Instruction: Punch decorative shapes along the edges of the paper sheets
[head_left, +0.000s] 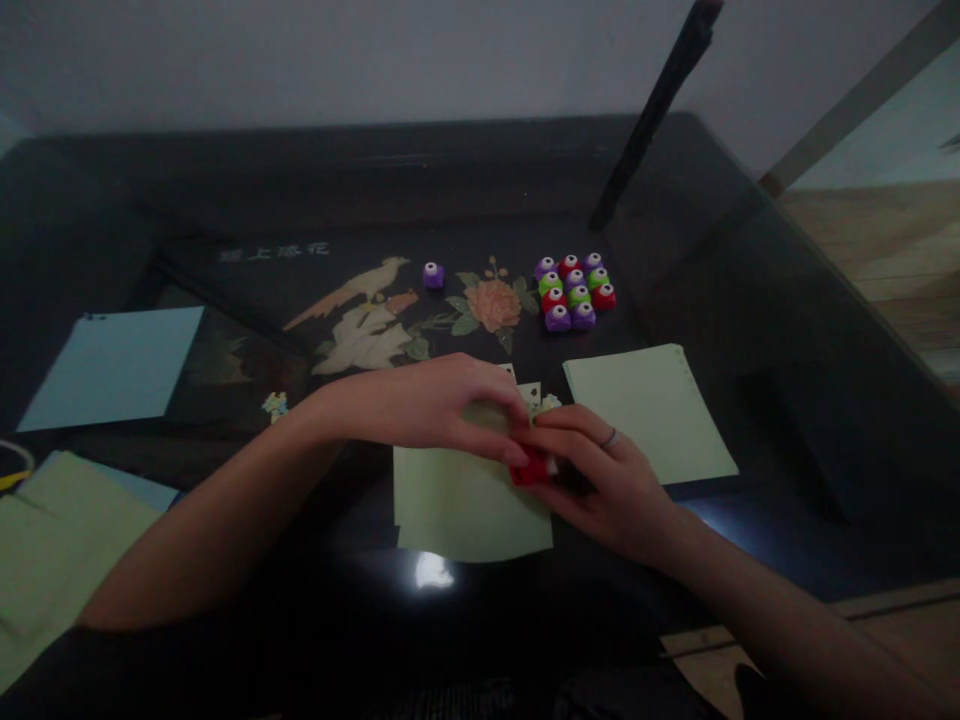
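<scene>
At the near edge of the dark glass table (750, 300), the right hand (607, 480) grips a small red plastic paper punch (531, 468) set on the edge of a pale green paper sheet (465, 505). The left hand (435, 405) pins that sheet, fingers closed on it. The punching step seems in hand; pressing next would call for a steady sheet.

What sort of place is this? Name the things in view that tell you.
Probably a home craft spot: a dark glass-topped table with an inlaid bird-and-flower design, coloured paper sheets, and a cluster of small paper punches.
</scene>
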